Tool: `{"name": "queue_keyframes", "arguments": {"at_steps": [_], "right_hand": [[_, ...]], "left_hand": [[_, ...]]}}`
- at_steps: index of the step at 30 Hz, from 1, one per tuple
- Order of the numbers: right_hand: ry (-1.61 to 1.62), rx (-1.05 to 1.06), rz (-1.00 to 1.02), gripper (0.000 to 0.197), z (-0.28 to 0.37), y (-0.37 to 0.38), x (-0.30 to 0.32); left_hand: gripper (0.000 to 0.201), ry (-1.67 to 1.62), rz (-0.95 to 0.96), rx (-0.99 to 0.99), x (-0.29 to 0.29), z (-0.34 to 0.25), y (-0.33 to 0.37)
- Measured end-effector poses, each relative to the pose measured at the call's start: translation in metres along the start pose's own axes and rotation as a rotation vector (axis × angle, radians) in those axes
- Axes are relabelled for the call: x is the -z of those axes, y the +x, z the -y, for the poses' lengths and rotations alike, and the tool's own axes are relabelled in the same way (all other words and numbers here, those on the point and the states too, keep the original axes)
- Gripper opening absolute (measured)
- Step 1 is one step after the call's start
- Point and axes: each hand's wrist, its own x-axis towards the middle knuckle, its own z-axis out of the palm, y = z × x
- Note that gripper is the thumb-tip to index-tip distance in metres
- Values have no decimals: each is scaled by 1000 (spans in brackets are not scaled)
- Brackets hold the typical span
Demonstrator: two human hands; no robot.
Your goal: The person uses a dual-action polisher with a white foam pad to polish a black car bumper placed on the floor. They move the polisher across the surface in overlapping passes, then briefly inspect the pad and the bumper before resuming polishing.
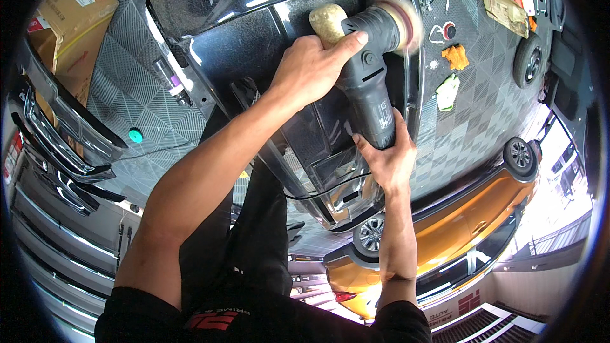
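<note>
A black polisher [370, 98] is in both hands, above a glossy black car panel [244, 38]. My left hand [311, 67] is closed round the polisher's head, with the thumb lying on top. Beside those fingers is a rounded, stained, yellowish piece [328, 22]; whether it is part of the tool cannot be made out. My right hand [391, 159] grips the rear end of the body. The polisher's round pad [403, 22] is tilted on edge at the panel's right border and smeared by motion. Whether the pad touches the panel is unclear.
A cardboard box [89, 25] stands at the far left, near loose dark car trim [63, 127]. A bottle [171, 82] lies left of the panel. Cloths [455, 57] and small tools lie on the grey tiled floor to the right. An orange car [451, 228] is behind my right arm.
</note>
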Motion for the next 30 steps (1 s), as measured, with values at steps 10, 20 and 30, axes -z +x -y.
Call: {"name": "queue_keyframes", "arguments": {"at_steps": [10,20,30], "right_hand": [[1,41,-13,91,2,5,-5],[-15,94,-42,86,-2,12,-7],[-15,52,-59,86,-13,-11,-4]], "left_hand": [[83,-35,-21,-10,6,-3,-5],[83,-52,-89,-17,6,-10,-8],[86,-59,-20,28,-6,0,-15]]}}
